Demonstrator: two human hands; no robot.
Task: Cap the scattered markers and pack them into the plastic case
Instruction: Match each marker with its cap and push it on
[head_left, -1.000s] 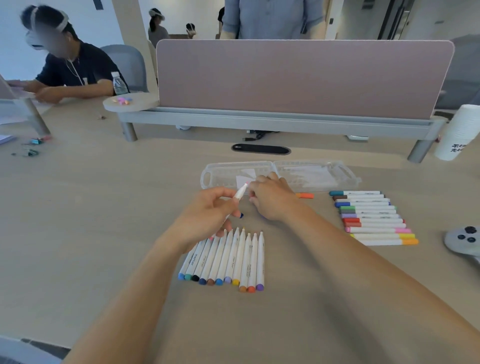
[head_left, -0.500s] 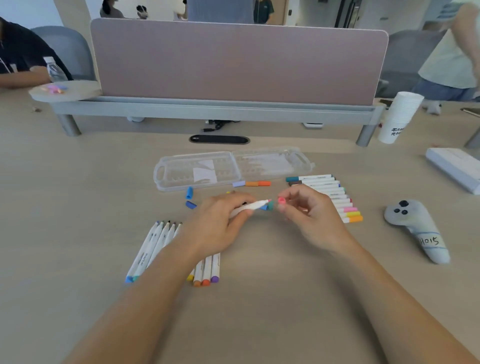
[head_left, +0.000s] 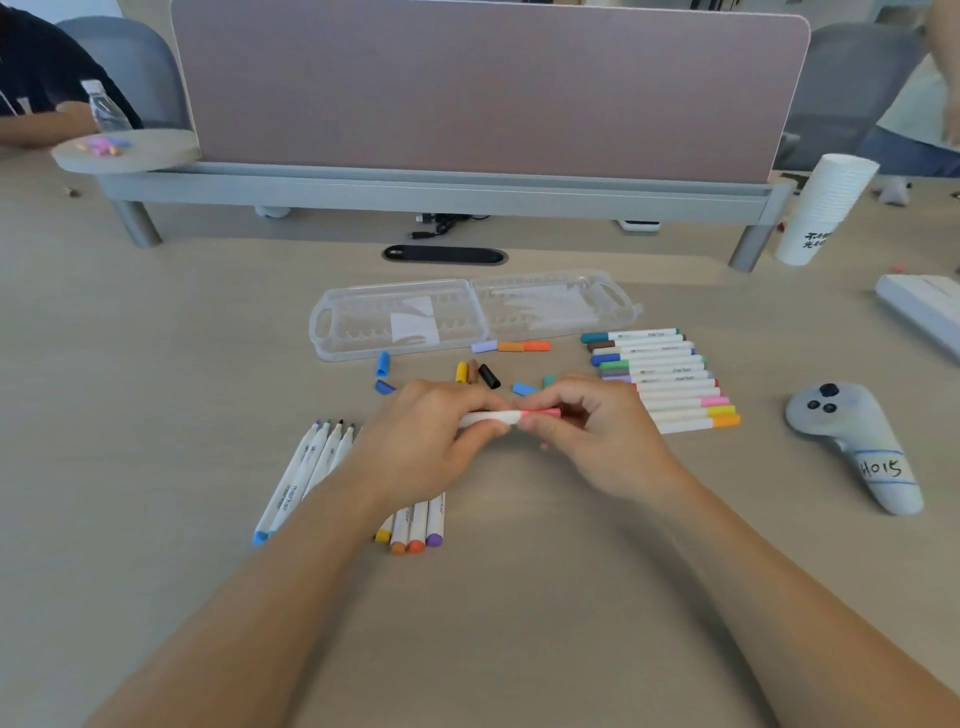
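Pale wood-grain laminate covers the desk (head_left: 156, 364), with a mauve divider panel (head_left: 488, 88) on a grey rail across the back. A water bottle (head_left: 106, 111) stands far left and a stack of paper cups (head_left: 826, 208) far right. People at both upper corners are cut off by the frame.

The left forearm hides the middle of the row of uncapped markers (head_left: 311, 467); the outer ones point their tips away from the viewer. The left hand (head_left: 426, 441) curls its fingers round the white barrel of a marker (head_left: 493, 417), held between both hands in front of the open plastic case (head_left: 324, 332). Loose caps (head_left: 478, 374) lie scattered between case and hands. The right hand (head_left: 597, 431) pinches the pink cap (head_left: 543, 414).

The marker's long axis runs left to right, cap end rightward. Fingers hide whether the cap is fully seated. Capped markers (head_left: 665, 379) lie in a row further right, then a grey controller (head_left: 857, 441).
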